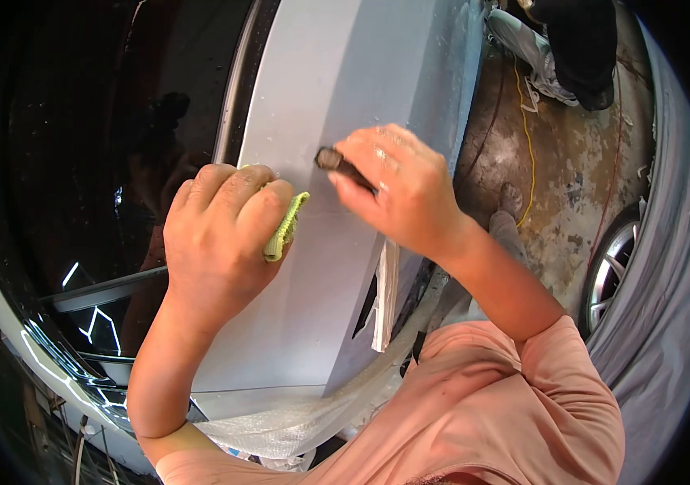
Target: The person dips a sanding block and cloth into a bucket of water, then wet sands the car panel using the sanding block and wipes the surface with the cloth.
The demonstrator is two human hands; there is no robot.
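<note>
- Clutching a folded yellow-green textured cloth (289,228) in the closed left grip (222,217).
- Pinching a small dark oblong block (330,158) in the right grip (404,187), over the silver-grey car panel (280,339).

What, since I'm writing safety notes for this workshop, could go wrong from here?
The right hand looks wet, so the dark block in its grip might slip and perhaps mark the pale car panel.

Grit caught in the yellow-green cloth in the left hand could scratch the panel if rubbed on it.

The yellow cord lies loose on the floor near another person's shoe, a possible trip.
</note>
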